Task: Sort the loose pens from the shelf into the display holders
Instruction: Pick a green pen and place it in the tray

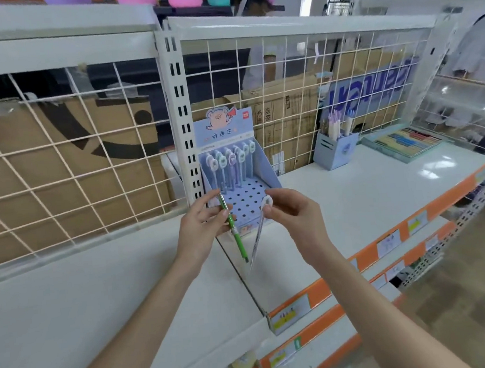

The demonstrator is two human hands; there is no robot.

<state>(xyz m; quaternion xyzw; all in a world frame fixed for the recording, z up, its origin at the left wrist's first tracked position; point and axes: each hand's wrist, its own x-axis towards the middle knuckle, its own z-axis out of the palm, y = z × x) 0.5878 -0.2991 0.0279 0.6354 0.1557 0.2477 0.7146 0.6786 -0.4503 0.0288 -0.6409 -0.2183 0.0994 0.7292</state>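
While the left hand pinches a slim green plastic pen, the right hand grips a pale clear pen with a round white cap before the blue perforated cardboard display holder on the white shelf. Next, I judge, its tip must be aligned with a free hole.

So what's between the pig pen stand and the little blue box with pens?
Only bare white shelf lies between the pig stand and the blue box in the head view; wire mesh runs behind the gap.
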